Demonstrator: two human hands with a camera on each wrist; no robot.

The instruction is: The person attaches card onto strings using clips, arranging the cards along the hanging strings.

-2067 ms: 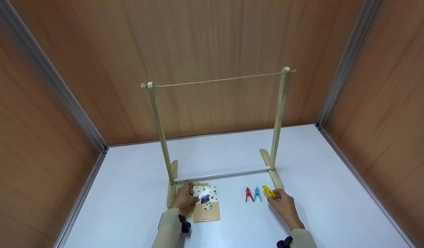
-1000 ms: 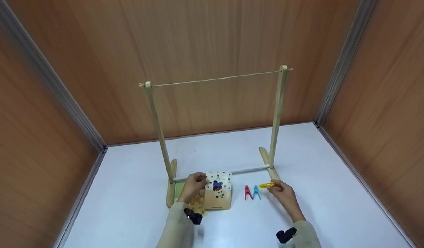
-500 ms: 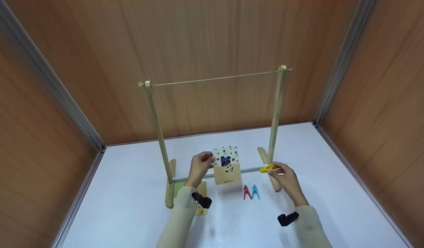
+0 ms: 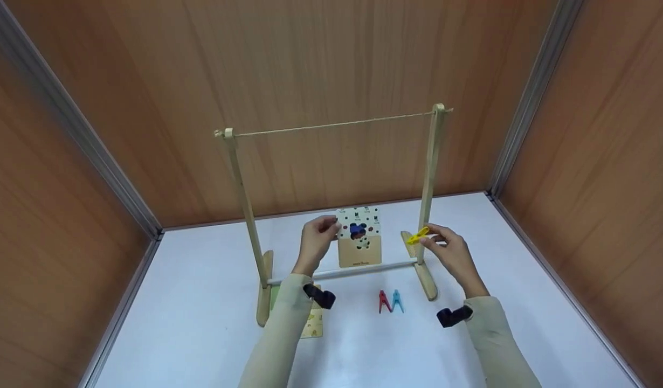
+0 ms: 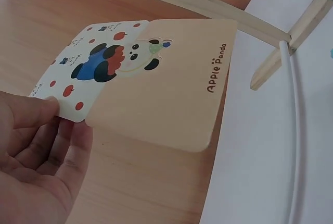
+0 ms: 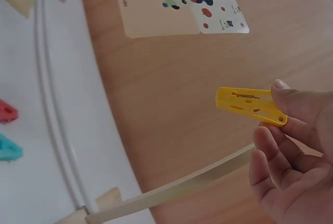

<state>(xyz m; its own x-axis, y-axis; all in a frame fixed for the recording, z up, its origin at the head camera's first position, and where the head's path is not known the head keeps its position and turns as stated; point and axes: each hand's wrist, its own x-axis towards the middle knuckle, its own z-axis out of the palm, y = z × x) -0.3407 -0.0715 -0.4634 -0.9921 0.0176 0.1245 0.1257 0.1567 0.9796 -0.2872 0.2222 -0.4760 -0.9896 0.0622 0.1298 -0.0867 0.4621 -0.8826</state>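
Observation:
My left hand (image 4: 316, 242) pinches a panda-printed card (image 4: 359, 250) by its upper left edge, thumb in front and fingers behind. The card is tan below and white with red apples above, and "Apple Panda" is lettered on it in the left wrist view. It hangs in the air below the string (image 4: 331, 125) of a wooden frame. My right hand (image 4: 454, 256) pinches a yellow clothespin (image 6: 250, 104) at its handle end, near the right post (image 4: 429, 172). A gap separates the clothespin from the card.
A red clothespin (image 4: 384, 302) and a blue clothespin (image 4: 398, 300) stand on the white table (image 4: 213, 345). More cards (image 4: 314, 323) lie by the frame's left foot (image 4: 263, 304), partly hidden by my left arm. A pale crossbar (image 4: 364, 269) joins the posts. Wood-grain panels (image 4: 331, 64) enclose the table.
My left hand has lifted the panda card off the other cards and carried it up and to the right. My right hand has risen with the yellow clothespin.

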